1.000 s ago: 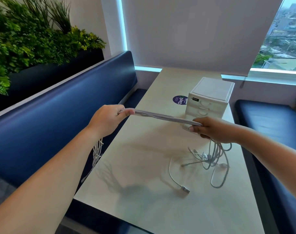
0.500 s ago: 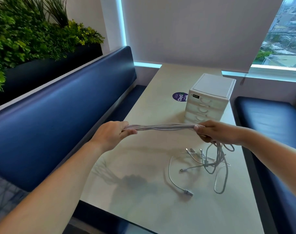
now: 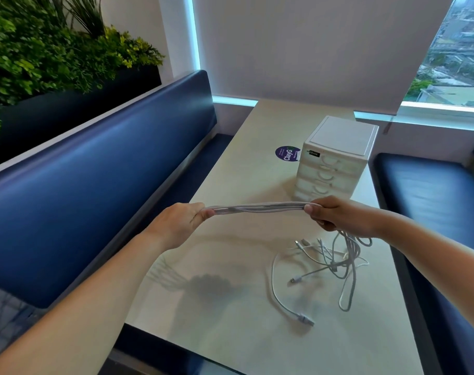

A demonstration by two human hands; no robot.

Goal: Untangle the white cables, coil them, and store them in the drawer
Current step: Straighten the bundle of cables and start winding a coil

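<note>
Now: left hand (image 3: 176, 226) and right hand (image 3: 335, 215) are each clamped around one end of a white cable bundle (image 3: 257, 207), stretched nearly level between them above the table (image 3: 230, 334).
Remainder: a tangle (image 3: 335, 258) lies on the table just below the right hand, with strands running up into that fist. One plug end (image 3: 306, 319) trails toward the near edge.
Storage: drawer unit (image 3: 335, 163) stands just behind the bundle. All drawers look closed.
Risk 1: pulling the hands further apart likely tightens any knot in the tangle instead of freeing it.
Risk 2: raising the right hand drags the tangle. A loop could snag the drawer unit or sweep the plug end off the table.
Risk 3: strands in the bundle cross each other near the left hand. Coiling as is probably locks that twist in.
Risk 4: both hands are busy and the drawers are shut. Freeing one hand to open a drawer may let the bundle spring loose.
Unknown: cable count in the bundle, cannot tell.
</note>
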